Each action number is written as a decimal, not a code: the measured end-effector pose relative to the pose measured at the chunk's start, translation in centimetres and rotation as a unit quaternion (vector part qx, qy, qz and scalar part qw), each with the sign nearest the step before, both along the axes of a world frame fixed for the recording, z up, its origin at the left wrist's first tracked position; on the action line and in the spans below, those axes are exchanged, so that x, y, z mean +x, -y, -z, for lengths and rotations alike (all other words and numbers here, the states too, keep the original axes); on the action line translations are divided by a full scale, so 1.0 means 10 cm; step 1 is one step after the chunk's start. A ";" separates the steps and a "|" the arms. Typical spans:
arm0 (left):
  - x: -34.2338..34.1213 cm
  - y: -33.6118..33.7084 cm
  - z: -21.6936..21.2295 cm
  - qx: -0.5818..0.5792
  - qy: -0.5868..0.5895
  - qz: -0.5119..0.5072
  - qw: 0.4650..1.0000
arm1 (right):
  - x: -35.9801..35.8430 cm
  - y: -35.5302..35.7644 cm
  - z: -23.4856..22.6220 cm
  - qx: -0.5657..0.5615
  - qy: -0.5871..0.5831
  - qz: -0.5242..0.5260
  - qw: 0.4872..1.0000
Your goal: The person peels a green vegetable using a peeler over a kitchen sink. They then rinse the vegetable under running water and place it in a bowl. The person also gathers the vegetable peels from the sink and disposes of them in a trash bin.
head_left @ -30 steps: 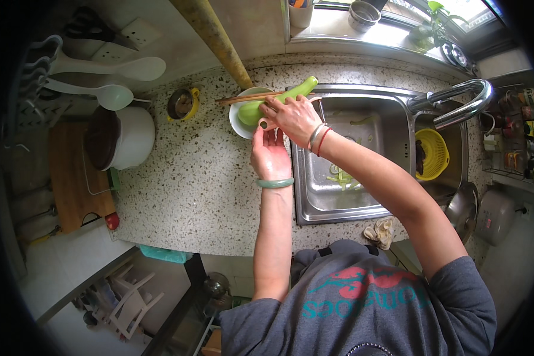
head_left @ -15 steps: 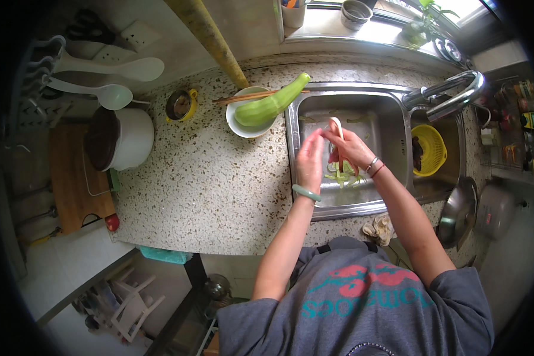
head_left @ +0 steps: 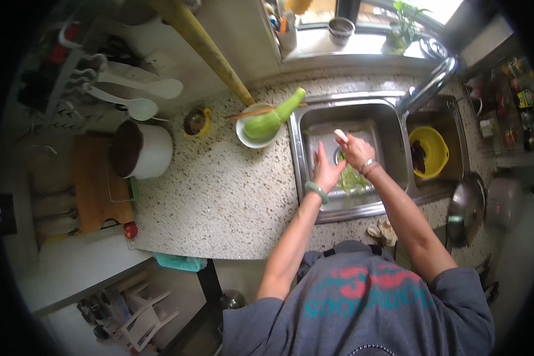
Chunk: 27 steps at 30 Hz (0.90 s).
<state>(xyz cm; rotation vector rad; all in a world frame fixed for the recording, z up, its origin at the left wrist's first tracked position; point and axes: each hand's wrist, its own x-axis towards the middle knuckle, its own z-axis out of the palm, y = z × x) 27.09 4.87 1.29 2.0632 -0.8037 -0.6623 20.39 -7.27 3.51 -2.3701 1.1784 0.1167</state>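
Observation:
Both hands are over the left basin of the steel sink (head_left: 299,155). My left hand (head_left: 325,169) is held up with its fingers apart and nothing in it; a green bangle sits on the wrist. Just right of it, my right hand (head_left: 357,151) is closed on a small pale object (head_left: 340,135) that sticks out above the fingers. Green peelings (head_left: 351,179) lie in the basin under the hands. A long green gourd (head_left: 273,118) rests in a white bowl (head_left: 247,138) on the counter left of the sink, with chopsticks laid across the bowl.
A faucet (head_left: 424,89) arches over the sink; a yellow bowl (head_left: 428,149) sits in the right basin, a metal pan (head_left: 466,210) beside it. On the speckled counter (head_left: 219,196) stand a white pot (head_left: 142,151), a wooden board (head_left: 95,187) and a small dish (head_left: 194,121). White ladles (head_left: 154,89) hang at left.
A second ago both hands were at the white bowl, on the gourd. They have since moved right, over the sink. The gourd stays in the bowl.

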 end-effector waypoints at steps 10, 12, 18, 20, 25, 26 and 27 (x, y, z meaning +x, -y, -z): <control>0.74 -0.55 -1.09 -0.487 -0.368 -0.192 0.769 | 1.06 -0.72 -1.36 0.237 0.458 -0.098 0.851; 0.97 -0.76 -1.44 -0.436 -0.254 -0.274 0.819 | 1.33 -1.00 -1.69 0.228 0.465 -0.137 0.844; 1.54 -1.17 -2.26 -0.517 -0.152 -0.317 0.781 | 2.05 -1.37 -2.35 0.322 0.470 -0.246 0.784; 1.64 -1.26 -2.35 -0.542 -0.147 -0.311 0.767 | 2.23 -1.44 -2.43 0.353 0.456 -0.250 0.778; 1.87 -1.27 -2.27 -0.566 -0.174 -0.310 0.744 | 2.52 -1.53 -2.47 0.359 0.483 -0.219 0.768; 1.90 -1.25 -2.27 -0.571 -0.177 -0.307 0.741 | 2.55 -1.52 -2.47 0.360 0.475 -0.222 0.771; 1.94 -1.22 -2.28 -0.585 -0.176 -0.309 0.729 | 2.58 -1.52 -2.50 0.379 0.484 -0.219 0.758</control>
